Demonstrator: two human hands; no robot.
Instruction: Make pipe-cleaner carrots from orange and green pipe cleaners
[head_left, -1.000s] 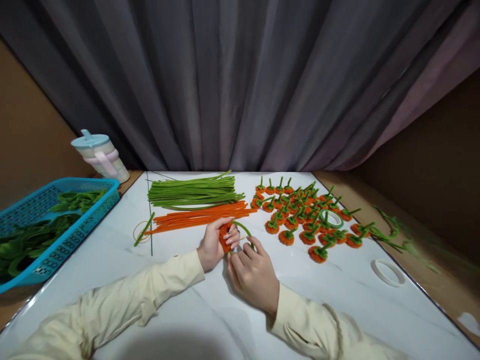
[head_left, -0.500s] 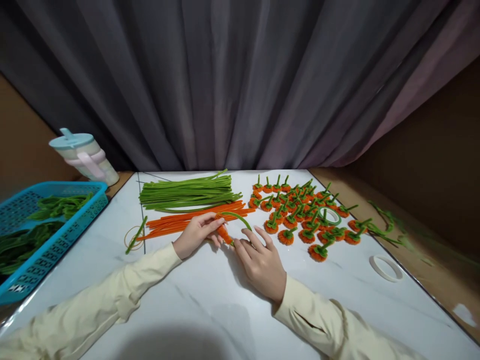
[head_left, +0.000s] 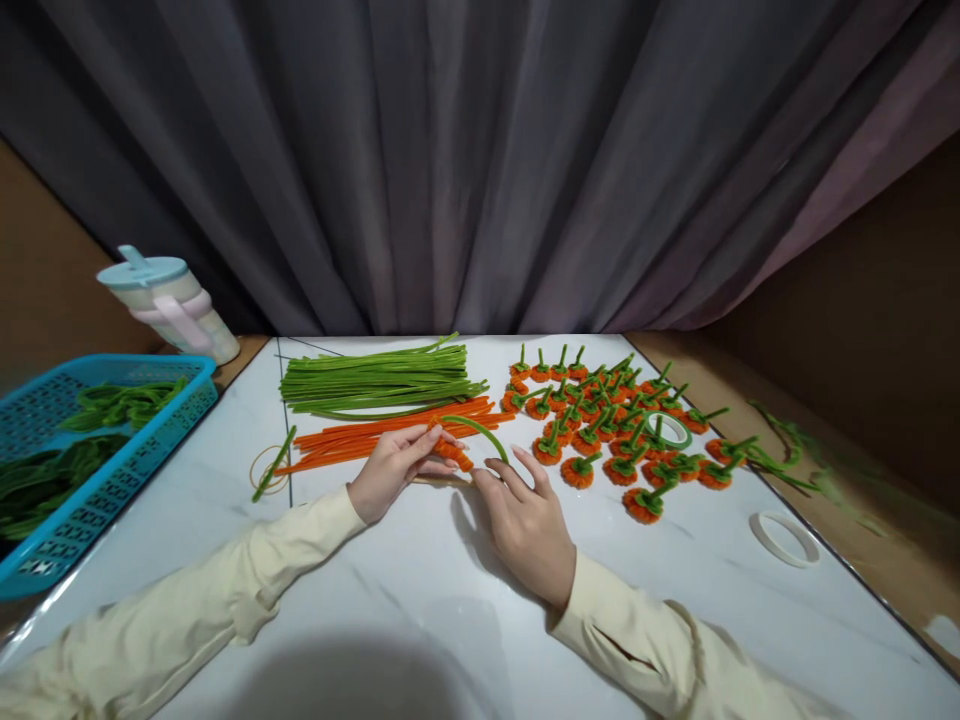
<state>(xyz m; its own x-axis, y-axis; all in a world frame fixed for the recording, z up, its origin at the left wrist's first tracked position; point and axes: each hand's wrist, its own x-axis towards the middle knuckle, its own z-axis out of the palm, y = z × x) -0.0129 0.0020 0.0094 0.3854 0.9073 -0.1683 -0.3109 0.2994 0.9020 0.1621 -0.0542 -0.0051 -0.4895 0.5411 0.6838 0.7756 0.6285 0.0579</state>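
Between finger and thumb, my left hand (head_left: 394, 468) grips a twisted piece of orange pipe cleaner (head_left: 453, 453) over the middle of the table. A green pipe cleaner (head_left: 480, 428) rises from that piece and arcs rightward, ending near the fingers of my right hand (head_left: 525, 515). The thumb and fingertips of my right hand are pinched at the right end of the orange piece, its other fingers raised. Behind my left hand lie loose orange pipe cleaners (head_left: 337, 445), with a thick bundle of green pipe cleaners (head_left: 375, 379) farther back.
Several small orange pumpkins (head_left: 577, 472) with green stems stand at right, a green-edged tape roll (head_left: 667, 430) among them. A white ring (head_left: 784, 540) lies nearer the right edge. At left are a blue basket (head_left: 187, 400) holding green pieces, a tumbler (head_left: 169, 305) and a rubber band (head_left: 259, 468).
The orange piece has turned from pointing down toward me to lying more level. Both hands stay close together, and the view has shifted slightly.
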